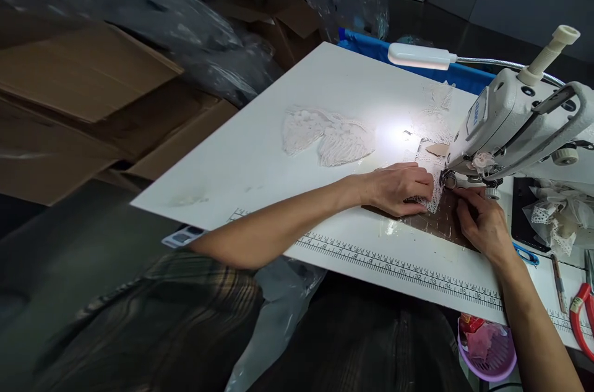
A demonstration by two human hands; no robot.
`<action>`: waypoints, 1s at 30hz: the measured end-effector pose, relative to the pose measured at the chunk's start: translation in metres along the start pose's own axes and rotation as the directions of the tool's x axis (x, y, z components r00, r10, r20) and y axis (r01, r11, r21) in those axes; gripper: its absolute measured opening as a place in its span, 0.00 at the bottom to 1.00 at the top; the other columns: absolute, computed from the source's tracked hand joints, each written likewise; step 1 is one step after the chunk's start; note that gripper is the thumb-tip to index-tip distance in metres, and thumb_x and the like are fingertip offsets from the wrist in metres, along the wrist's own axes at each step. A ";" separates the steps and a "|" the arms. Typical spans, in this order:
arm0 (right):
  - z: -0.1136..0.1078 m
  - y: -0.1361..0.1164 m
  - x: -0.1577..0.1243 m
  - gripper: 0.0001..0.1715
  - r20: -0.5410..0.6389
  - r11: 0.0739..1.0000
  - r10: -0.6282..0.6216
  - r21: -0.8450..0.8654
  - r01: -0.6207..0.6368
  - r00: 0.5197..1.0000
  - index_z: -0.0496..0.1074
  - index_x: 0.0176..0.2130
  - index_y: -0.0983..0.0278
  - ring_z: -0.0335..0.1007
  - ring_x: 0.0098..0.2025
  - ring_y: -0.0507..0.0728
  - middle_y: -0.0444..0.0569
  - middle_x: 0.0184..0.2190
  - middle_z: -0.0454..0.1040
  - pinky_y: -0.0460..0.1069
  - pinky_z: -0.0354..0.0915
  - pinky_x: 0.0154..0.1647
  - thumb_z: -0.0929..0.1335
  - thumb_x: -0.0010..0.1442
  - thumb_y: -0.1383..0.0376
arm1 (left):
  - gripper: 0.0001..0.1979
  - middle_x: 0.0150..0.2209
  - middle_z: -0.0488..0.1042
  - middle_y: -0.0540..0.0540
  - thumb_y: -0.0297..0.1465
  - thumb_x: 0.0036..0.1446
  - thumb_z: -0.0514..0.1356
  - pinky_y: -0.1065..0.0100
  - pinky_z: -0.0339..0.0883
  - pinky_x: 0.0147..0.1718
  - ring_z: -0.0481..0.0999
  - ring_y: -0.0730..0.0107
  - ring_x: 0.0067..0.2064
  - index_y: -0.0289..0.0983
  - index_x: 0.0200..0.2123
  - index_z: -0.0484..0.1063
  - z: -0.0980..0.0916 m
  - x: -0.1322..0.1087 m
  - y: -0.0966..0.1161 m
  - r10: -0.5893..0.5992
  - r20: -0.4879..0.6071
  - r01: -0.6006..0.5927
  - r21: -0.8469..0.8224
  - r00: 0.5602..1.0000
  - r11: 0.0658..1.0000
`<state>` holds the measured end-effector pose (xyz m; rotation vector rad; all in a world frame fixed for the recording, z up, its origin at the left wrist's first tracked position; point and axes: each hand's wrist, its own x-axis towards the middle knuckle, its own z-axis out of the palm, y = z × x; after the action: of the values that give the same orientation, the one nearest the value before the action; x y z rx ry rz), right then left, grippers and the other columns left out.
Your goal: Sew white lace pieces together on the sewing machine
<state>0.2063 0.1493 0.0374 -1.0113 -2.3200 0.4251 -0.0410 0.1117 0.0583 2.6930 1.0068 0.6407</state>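
A: Fingers of our left hand (399, 189) lie together, flat on the lace strip (436, 194), keeping it level right at the presser foot (449, 180).
B: Our right hand (482, 222) curls at the strip's near edge; pinching or not, we cannot tell.
A: Below the table (278, 151), the purple basket (500, 368) holds pink and red scraps.

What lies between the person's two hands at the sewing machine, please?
White lace lies there, under the machine's presser foot; the left hand rests on it and the right hand sits just beside it, as the head view shows.
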 end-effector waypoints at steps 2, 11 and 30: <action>0.001 -0.001 -0.001 0.17 -0.013 1.000 -0.007 0.002 0.007 1.000 0.78 0.47 0.61 0.76 0.41 0.59 0.53 0.43 0.77 0.56 0.73 0.45 0.63 0.63 0.63 | 0.06 0.40 0.79 0.44 0.30 0.63 0.61 0.64 0.71 0.42 0.76 0.67 0.40 0.37 0.35 0.78 0.002 0.000 -0.001 -0.019 0.009 0.019 0.000 1.000 1.000; 0.004 -0.003 0.000 0.16 -0.012 0.997 -0.073 0.021 0.073 0.997 0.78 0.44 0.62 0.75 0.41 0.59 0.54 0.41 0.77 0.56 0.73 0.45 0.63 0.64 0.64 | 0.08 0.40 0.79 0.46 0.30 0.66 0.59 0.64 0.68 0.44 0.76 0.68 0.40 0.38 0.35 0.78 0.006 0.000 0.001 -0.087 -0.016 0.087 -0.039 0.996 0.995; 0.006 0.000 0.007 0.18 0.048 0.990 0.135 0.029 -0.136 0.990 0.80 0.43 0.63 0.73 0.37 0.60 0.54 0.38 0.77 0.55 0.69 0.42 0.63 0.61 0.64 | 0.12 0.38 0.80 0.45 0.28 0.66 0.55 0.63 0.65 0.42 0.74 0.69 0.35 0.37 0.35 0.78 0.011 0.000 -0.004 0.046 -0.057 -0.037 0.160 0.997 0.986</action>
<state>0.1989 0.1540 0.0351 -1.1590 -2.2856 0.5429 -0.0386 0.1142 0.0468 2.8548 1.0617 0.6816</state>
